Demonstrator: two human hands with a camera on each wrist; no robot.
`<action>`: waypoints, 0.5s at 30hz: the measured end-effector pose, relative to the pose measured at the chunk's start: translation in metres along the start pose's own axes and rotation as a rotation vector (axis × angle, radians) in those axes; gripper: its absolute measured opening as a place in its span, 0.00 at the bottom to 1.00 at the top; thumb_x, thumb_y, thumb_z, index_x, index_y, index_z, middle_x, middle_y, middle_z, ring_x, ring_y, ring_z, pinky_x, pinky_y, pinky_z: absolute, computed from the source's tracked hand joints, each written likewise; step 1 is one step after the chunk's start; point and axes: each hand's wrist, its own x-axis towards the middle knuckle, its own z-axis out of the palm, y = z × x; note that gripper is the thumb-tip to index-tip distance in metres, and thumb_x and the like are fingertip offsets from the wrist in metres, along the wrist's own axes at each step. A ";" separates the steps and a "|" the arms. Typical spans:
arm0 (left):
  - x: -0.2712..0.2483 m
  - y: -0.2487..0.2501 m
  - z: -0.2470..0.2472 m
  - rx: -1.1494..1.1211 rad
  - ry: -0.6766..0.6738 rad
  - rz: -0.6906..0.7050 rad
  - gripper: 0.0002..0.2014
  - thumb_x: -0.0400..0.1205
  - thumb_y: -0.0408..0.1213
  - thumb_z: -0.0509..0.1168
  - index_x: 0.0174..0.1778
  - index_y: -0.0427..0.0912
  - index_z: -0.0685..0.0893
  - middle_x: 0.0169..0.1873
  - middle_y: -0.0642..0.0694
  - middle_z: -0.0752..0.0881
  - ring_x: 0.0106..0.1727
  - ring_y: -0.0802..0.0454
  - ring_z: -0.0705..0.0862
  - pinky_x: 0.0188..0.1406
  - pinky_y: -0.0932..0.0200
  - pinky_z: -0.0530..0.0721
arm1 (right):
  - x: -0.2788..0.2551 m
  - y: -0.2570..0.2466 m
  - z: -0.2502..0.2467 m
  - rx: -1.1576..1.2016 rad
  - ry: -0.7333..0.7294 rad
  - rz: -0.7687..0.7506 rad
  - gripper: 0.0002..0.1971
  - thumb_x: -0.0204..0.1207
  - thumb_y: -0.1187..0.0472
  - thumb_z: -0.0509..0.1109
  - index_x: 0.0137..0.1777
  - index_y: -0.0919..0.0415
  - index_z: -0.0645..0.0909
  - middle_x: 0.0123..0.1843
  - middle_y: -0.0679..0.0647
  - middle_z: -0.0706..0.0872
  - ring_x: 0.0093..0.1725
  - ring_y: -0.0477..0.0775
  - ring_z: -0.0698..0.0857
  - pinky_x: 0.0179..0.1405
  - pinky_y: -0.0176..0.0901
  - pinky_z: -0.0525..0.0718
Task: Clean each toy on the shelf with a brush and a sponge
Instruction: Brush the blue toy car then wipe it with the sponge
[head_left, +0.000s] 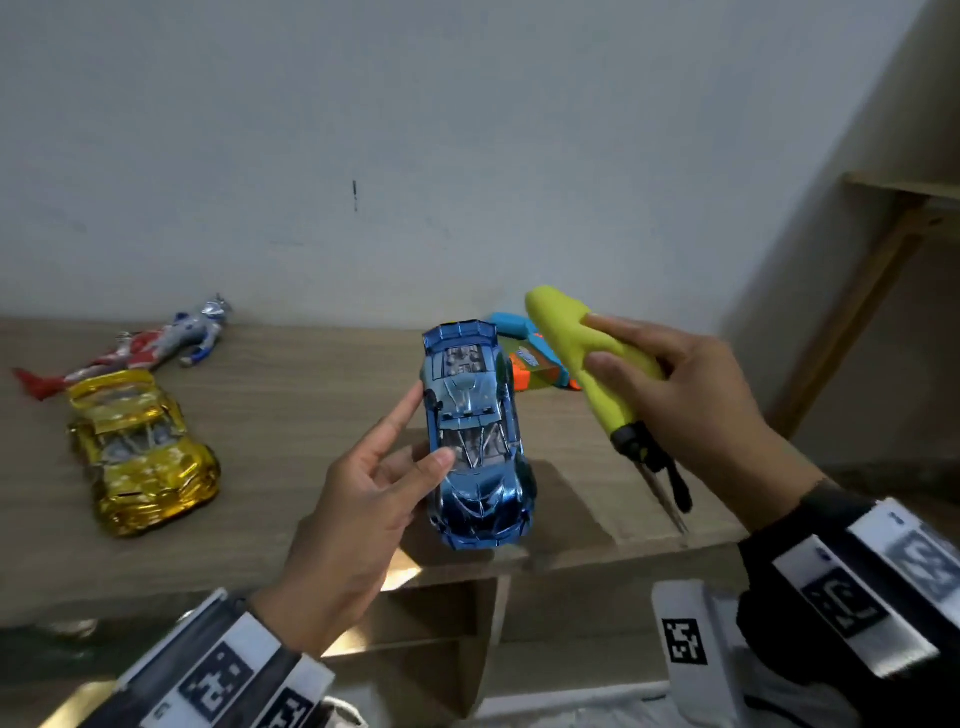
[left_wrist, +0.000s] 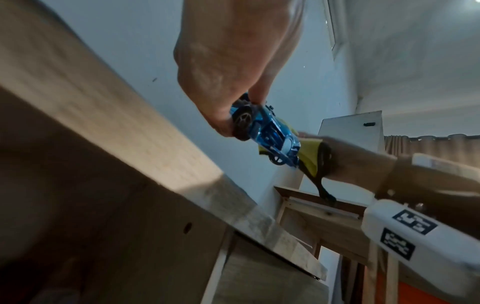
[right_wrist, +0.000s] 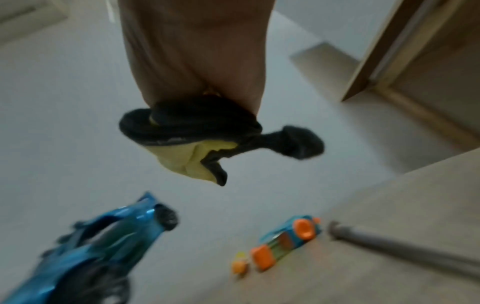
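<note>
Glossy blue chrome-finish toy sports car (head_left: 475, 441): held clear above the pale wood-grain shelf (head_left: 291, 415), roof up, in the left hand (head_left: 353, 519); thumb on the windscreen side, index finger straight along the flank, other fingers hidden beneath. Right hand (head_left: 691, 395) wraps thumb and fingers round a soft yellow sponge-covered cleaning tool with black collar and loop (head_left: 587, 358), not touching the car. Judgement: wipe roof to nose in light strokes; brace underneath. Mirror plating likely smears; vents and spoiler need the brush. Gold foil-look car (head_left: 143, 452) lies on the shelf, well to the left.
</note>
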 end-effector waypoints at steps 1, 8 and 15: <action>-0.004 0.006 -0.004 0.000 0.010 0.017 0.34 0.71 0.30 0.66 0.74 0.59 0.71 0.52 0.46 0.90 0.55 0.49 0.88 0.56 0.47 0.83 | -0.001 -0.015 0.008 0.014 -0.051 -0.025 0.14 0.75 0.56 0.71 0.58 0.39 0.82 0.55 0.39 0.85 0.35 0.28 0.82 0.29 0.21 0.79; -0.028 0.042 -0.052 -0.030 0.211 0.159 0.36 0.66 0.29 0.71 0.70 0.58 0.75 0.55 0.46 0.89 0.56 0.53 0.88 0.48 0.57 0.88 | -0.025 -0.064 0.034 -0.272 -0.643 -0.195 0.17 0.73 0.53 0.73 0.52 0.25 0.79 0.44 0.23 0.79 0.48 0.27 0.80 0.47 0.24 0.74; -0.046 0.048 -0.080 0.102 0.293 0.291 0.35 0.68 0.27 0.76 0.66 0.62 0.77 0.62 0.50 0.85 0.60 0.59 0.85 0.55 0.56 0.86 | -0.015 -0.121 0.057 -0.243 -0.170 -0.489 0.12 0.74 0.59 0.72 0.56 0.47 0.87 0.47 0.49 0.87 0.41 0.35 0.81 0.41 0.17 0.70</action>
